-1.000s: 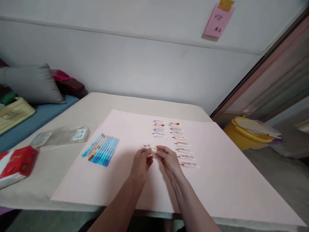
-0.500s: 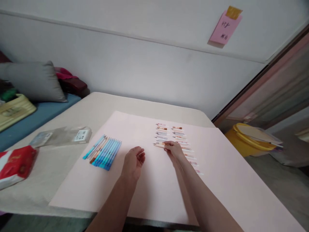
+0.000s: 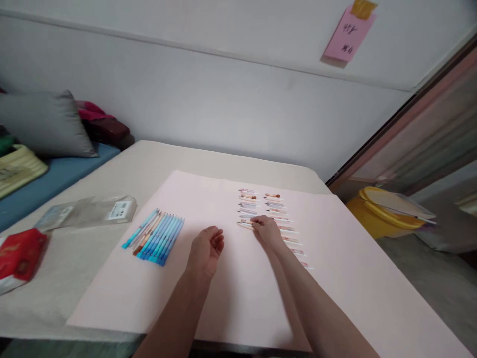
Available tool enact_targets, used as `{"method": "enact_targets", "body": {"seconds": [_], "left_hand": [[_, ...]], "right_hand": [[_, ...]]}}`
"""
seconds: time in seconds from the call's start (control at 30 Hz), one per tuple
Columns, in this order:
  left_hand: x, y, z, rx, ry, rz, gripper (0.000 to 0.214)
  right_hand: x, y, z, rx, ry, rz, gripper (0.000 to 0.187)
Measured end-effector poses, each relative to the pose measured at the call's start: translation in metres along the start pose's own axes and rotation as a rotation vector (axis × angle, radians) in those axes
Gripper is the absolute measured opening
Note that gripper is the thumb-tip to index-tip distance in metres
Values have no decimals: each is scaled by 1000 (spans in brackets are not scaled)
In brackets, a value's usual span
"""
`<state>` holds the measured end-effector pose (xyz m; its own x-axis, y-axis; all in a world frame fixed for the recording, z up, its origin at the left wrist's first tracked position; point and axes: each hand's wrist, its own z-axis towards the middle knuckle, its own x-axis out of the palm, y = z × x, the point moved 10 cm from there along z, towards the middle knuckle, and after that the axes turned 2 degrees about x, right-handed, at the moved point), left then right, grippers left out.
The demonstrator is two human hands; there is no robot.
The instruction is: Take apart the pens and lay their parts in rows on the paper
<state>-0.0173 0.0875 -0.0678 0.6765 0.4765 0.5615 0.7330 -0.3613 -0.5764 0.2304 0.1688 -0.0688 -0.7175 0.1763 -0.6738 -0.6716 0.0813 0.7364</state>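
Note:
My right hand (image 3: 266, 229) rests on the pink sheet (image 3: 231, 293) with its fingertips pinched on a small pen refill (image 3: 245, 223) at the near end of the left column of refills (image 3: 248, 205). A second column of refills (image 3: 281, 219) runs behind and to the right of that hand, partly hidden by it. My left hand (image 3: 205, 248) hovers just left of it, fingers loosely curled, holding nothing that I can see. A row of blue pen barrels (image 3: 156, 233) lies to the left of my left hand.
A clear plastic packet (image 3: 89, 211) and a red tissue pack (image 3: 18, 256) lie on the beige table at the left. A grey pillow (image 3: 44, 124) sits on a blue surface beyond. A yellow bucket (image 3: 380, 211) stands on the floor at the right.
A second ago both hands held one refill together in mid-sheet. My right hand has carried it forward and laid it at the end of the left column; my left hand let go and stayed back.

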Motion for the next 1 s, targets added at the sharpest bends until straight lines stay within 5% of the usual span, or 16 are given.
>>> {"method": "enact_targets", "body": {"seconds": [0.23, 0.53, 0.73, 0.83, 1.0], "left_hand": [[0, -5, 3, 8, 3, -19, 9], [-1, -14, 20, 135, 31, 173, 13], [6, -23, 35, 445, 8, 696, 11], [34, -23, 50, 639, 2, 1236, 14], [77, -23, 86, 748, 15, 1481, 16]], "right_hand": [[0, 29, -5, -138, -53, -259, 22], [1, 22, -18, -232, -251, -265, 27], [6, 20, -28, -303, -335, -232, 25], [6, 21, -28, -322, -346, -230, 23], [7, 21, -27, -332, -348, -231, 23]]}}
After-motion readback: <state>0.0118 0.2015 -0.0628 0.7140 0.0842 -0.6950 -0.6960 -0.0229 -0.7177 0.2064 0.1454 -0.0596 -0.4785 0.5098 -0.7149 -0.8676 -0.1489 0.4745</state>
